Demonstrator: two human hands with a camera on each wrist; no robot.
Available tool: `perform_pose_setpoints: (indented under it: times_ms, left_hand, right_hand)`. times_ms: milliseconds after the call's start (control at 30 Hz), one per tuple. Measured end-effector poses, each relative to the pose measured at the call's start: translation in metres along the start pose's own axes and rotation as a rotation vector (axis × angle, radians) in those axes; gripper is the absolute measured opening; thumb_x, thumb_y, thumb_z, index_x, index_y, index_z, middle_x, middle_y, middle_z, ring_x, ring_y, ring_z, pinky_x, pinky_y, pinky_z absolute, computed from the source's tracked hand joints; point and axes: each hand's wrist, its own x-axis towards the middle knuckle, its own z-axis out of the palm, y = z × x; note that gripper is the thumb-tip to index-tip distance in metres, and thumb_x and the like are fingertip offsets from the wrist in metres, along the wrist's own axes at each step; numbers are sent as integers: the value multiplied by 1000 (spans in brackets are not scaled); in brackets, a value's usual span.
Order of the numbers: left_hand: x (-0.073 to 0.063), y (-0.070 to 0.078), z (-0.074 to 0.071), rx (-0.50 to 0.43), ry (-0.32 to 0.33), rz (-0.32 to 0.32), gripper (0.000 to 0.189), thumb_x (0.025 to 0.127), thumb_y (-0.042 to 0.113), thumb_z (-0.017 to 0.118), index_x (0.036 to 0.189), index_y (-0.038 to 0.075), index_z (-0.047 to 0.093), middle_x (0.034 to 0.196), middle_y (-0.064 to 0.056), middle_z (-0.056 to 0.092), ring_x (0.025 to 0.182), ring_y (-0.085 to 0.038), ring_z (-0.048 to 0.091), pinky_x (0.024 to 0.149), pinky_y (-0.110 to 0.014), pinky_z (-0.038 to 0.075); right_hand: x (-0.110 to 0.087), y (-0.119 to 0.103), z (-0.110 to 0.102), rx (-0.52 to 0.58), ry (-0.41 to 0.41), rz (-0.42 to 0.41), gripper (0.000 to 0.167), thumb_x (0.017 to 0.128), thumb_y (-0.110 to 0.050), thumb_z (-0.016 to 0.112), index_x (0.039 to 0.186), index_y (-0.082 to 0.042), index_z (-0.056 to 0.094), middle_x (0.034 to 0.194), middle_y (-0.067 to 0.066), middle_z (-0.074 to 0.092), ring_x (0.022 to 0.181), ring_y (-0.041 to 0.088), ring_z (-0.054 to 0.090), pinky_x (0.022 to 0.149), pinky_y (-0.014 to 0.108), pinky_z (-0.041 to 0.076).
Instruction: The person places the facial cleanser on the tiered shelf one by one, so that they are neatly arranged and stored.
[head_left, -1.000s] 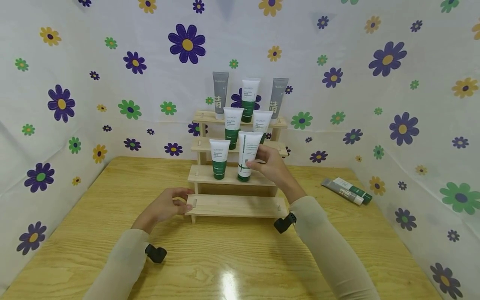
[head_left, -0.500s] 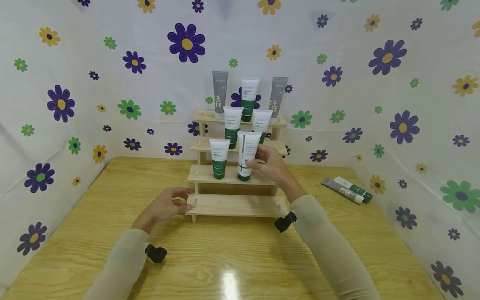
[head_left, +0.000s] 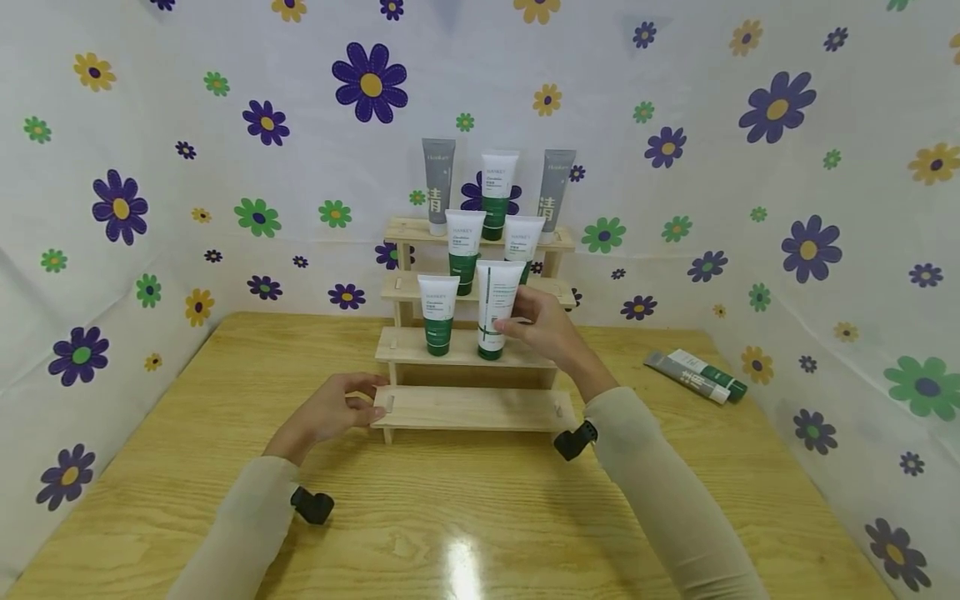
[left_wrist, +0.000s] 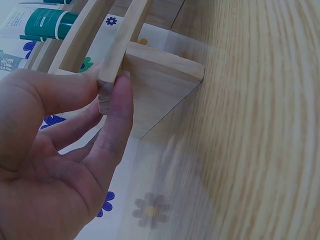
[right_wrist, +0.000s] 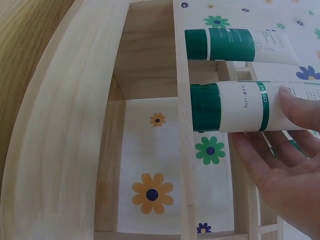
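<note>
A stepped wooden rack [head_left: 465, 408] stands on the table. My left hand [head_left: 330, 412] pinches the left end of its lowest shelf; in the left wrist view the thumb and a finger clasp the shelf's edge [left_wrist: 117, 65]. My right hand [head_left: 542, 325] holds a white squeeze tube [head_left: 498, 304] with a green cap, upright on the second shelf from the bottom. In the right wrist view, the tube's cap [right_wrist: 205, 107] is at the shelf's edge. Left of it stands a white-and-green tube [head_left: 438, 317], apart from it.
On the shelf behind stand two white-and-green tubes [head_left: 464, 242]. The top shelf bears a grey tube [head_left: 438, 183], a white-and-green tube [head_left: 498, 192] and another grey tube [head_left: 556, 192]. A grey tube [head_left: 686, 379] and a white-and-green tube [head_left: 712, 377] lie on the table [head_left: 420, 517] at right.
The held tube has shifted very slightly to the right and turned a little in my right hand. My left hand stays on the rack. The head view has tilted slightly.
</note>
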Motion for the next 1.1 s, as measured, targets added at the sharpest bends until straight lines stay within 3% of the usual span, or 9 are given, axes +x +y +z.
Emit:
perform_pose_setpoints:
  times_ms: [233, 400, 633, 733, 933, 1100]
  left_hand:
    - [-1, -2, 1, -15, -2, 3, 51, 98, 9, 70, 145, 1, 54, 131, -25, 54, 92, -19, 68, 80, -33, 63]
    - [1, -3, 0, -11, -2, 4, 51, 98, 10, 71, 146, 2, 53, 133, -25, 54, 93, -19, 67, 81, -33, 62]
    - [0, -2, -2, -18, -18, 16, 52, 98, 10, 71, 146, 0, 52, 132, -25, 55, 93, -20, 68, 81, -32, 62]
    - [0, -2, -2, -16, -14, 14, 52, 98, 10, 71, 145, 0, 53, 131, -25, 55, 93, -20, 68, 81, -32, 62]
    - [0, -2, -2, -11, -10, 16, 51, 98, 9, 71, 145, 0, 53, 131, -25, 55, 94, -20, 68, 81, -31, 62]
    - [0, -2, -1, -7, -11, 21, 52, 98, 10, 71, 145, 0, 53, 131, -25, 55, 94, -20, 68, 81, -31, 62]
  right_hand:
    - [-9, 5, -21, -49, -43, -42, 50, 96, -14, 73, 143, -6, 57, 141, 17, 63, 128, 36, 63, 111, 48, 51]
    - [-25, 16, -54, -88, -30, -55, 39, 98, -13, 70, 134, -2, 62, 133, 23, 66, 116, 33, 68, 94, 32, 60]
    - [-53, 38, -106, -211, 20, 11, 36, 102, -16, 66, 132, 4, 62, 131, 30, 65, 95, 1, 70, 86, 23, 61]
    - [-65, 51, -126, -258, 50, 40, 39, 103, -19, 65, 134, 5, 61, 132, 30, 64, 91, -7, 67, 84, 20, 59]
    - [-83, 78, -158, -341, 90, 120, 43, 104, -23, 63, 136, 6, 59, 134, 31, 63, 89, -11, 64, 82, 16, 56]
    - [-94, 96, -176, -387, 86, 176, 45, 105, -21, 61, 137, 11, 55, 134, 36, 60, 87, -11, 62, 83, 24, 61]
